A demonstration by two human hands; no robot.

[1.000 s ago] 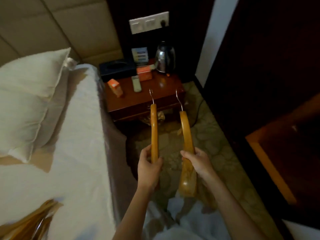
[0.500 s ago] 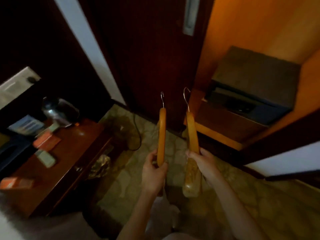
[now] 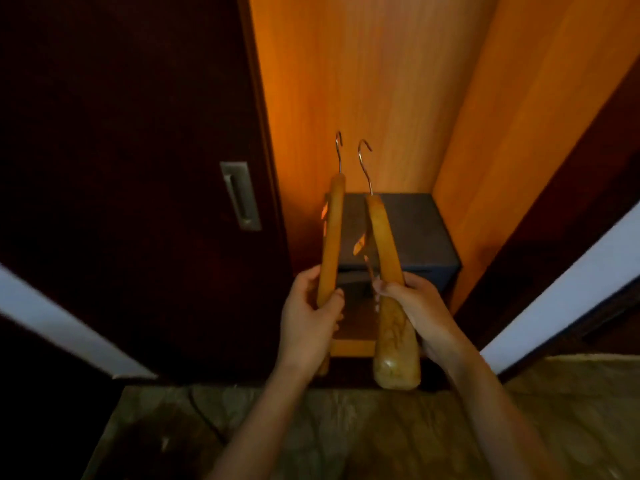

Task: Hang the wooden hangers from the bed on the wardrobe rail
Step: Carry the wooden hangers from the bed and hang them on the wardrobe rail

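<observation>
Head view, left hand [image 3: 310, 320] curled round one wooden hanger [image 3: 331, 237], right hand [image 3: 414, 306] gripped round second hanger [image 3: 386, 271], both held hooks-up before open wardrobe [image 3: 363, 81], dark safe [image 3: 415, 230] behind.

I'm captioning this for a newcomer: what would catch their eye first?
At centre, the left hand grips the left hanger and the right hand the right hanger, hooks up. Behind them glows the wardrobe's orange wall, with a dark box inside and a dark door to the left.
</observation>
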